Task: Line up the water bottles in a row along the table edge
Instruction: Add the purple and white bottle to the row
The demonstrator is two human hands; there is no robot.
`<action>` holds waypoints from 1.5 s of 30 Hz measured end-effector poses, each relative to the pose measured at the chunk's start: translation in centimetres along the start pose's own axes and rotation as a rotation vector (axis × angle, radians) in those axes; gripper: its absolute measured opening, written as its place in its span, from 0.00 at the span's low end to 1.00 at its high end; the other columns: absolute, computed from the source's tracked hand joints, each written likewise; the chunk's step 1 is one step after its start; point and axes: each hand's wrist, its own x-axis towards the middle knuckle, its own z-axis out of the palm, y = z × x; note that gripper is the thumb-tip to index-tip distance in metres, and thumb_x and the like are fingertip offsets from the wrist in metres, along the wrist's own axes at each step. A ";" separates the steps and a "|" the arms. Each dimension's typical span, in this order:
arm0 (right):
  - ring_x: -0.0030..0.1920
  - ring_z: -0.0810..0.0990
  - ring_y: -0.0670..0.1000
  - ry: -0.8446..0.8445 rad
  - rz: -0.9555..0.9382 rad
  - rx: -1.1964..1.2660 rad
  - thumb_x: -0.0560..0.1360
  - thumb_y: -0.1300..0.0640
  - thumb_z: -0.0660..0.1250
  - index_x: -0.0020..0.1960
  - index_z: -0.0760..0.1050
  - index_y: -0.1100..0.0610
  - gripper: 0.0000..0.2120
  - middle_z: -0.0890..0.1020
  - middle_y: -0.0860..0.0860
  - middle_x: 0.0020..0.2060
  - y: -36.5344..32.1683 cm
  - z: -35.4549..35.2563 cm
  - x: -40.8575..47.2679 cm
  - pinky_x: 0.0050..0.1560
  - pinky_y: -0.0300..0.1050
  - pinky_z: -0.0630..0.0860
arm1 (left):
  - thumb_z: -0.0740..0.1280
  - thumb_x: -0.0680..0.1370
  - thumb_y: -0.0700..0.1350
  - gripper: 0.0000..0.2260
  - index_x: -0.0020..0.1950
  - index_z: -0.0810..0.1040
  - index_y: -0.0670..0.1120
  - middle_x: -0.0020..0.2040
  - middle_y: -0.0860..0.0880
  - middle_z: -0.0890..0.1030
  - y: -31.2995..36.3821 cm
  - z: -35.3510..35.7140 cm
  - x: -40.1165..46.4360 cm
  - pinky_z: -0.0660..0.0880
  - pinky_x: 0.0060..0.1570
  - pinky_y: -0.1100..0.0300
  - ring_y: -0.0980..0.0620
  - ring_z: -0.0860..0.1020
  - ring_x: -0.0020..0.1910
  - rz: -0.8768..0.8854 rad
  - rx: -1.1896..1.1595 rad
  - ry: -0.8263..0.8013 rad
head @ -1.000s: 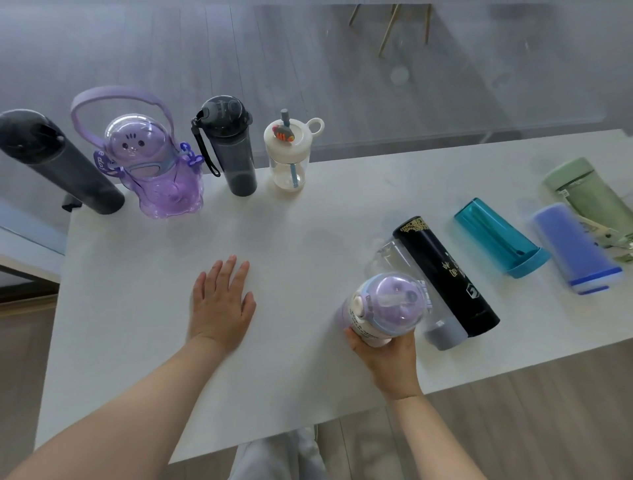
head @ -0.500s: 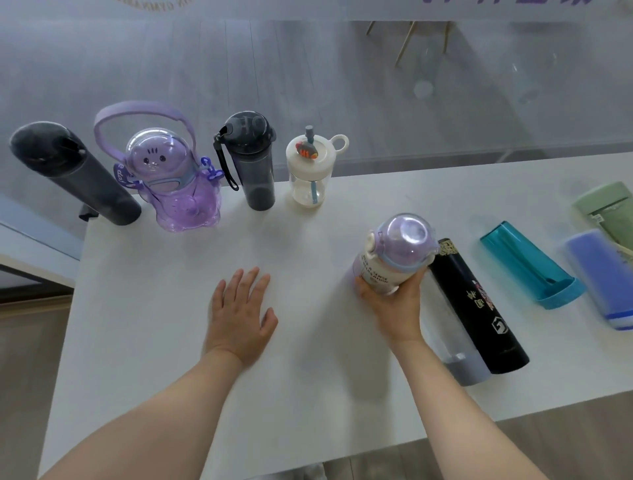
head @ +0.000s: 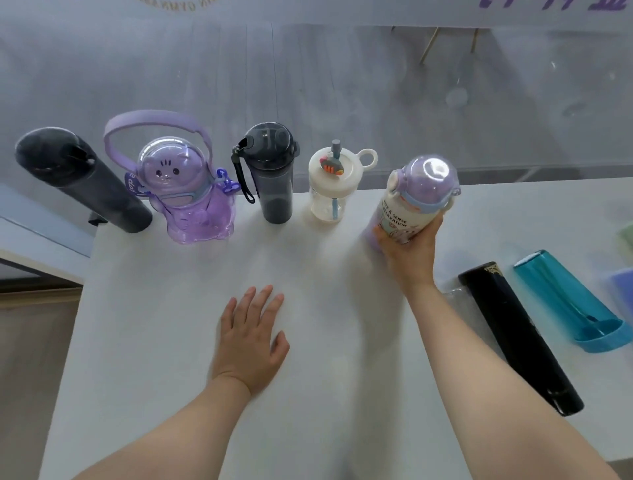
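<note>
Gripping a lilac-capped bottle (head: pixel 416 202), right hand (head: pixel 409 251); left hand (head: pixel 251 339) flat on white table (head: pixel 154 325)

You are looking down on a white tabletop (head: pixel 154 325) that fills most of the view. Past its far edge stands a frosted glass wall (head: pixel 342 85), hazy and pale grey, with purple lettering (head: pixel 548 4) at its top right. Blurred wooden chair legs (head: pixel 448 42) show through it. Beyond the tabletop's left edge you see brown wood floor (head: pixel 30 359). The light is soft and even.
</note>
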 end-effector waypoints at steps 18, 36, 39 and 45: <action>0.63 0.76 0.49 0.041 -0.029 -0.007 0.63 0.52 0.78 0.72 0.56 0.59 0.46 0.73 0.54 0.66 -0.7 2.3 5.7 0.60 0.42 0.76 | 0.59 0.71 0.52 0.29 0.72 0.67 0.49 0.74 0.48 0.67 0.2 -0.6 0.2 0.56 0.70 0.42 0.44 0.63 0.73 -0.001 -0.009 -0.064; 0.62 0.75 0.45 0.045 -0.055 -0.056 0.64 0.57 0.79 0.72 0.55 0.60 0.46 0.71 0.53 0.67 -0.1 2.2 6.2 0.57 0.32 0.74 | 0.59 0.71 0.52 0.29 0.73 0.67 0.49 0.75 0.48 0.66 0.2 -0.6 0.1 0.56 0.70 0.43 0.44 0.62 0.74 0.008 0.003 -0.064; 0.62 0.75 0.46 0.033 -0.039 -0.063 0.63 0.53 0.79 0.72 0.55 0.59 0.47 0.71 0.52 0.68 -0.2 2.1 6.1 0.57 0.34 0.74 | 0.59 0.71 0.52 0.29 0.73 0.67 0.49 0.75 0.48 0.65 0.2 -0.6 0.2 0.55 0.71 0.43 0.44 0.62 0.74 0.012 0.004 -0.067; 0.61 0.76 0.46 0.008 0.037 -0.079 0.65 0.56 0.79 0.71 0.56 0.59 0.43 0.72 0.51 0.66 -0.6 2.2 5.9 0.52 0.29 0.75 | 0.59 0.71 0.51 0.29 0.73 0.66 0.48 0.74 0.47 0.66 0.2 -0.7 0.1 0.57 0.70 0.42 0.43 0.63 0.73 0.026 -0.011 -0.066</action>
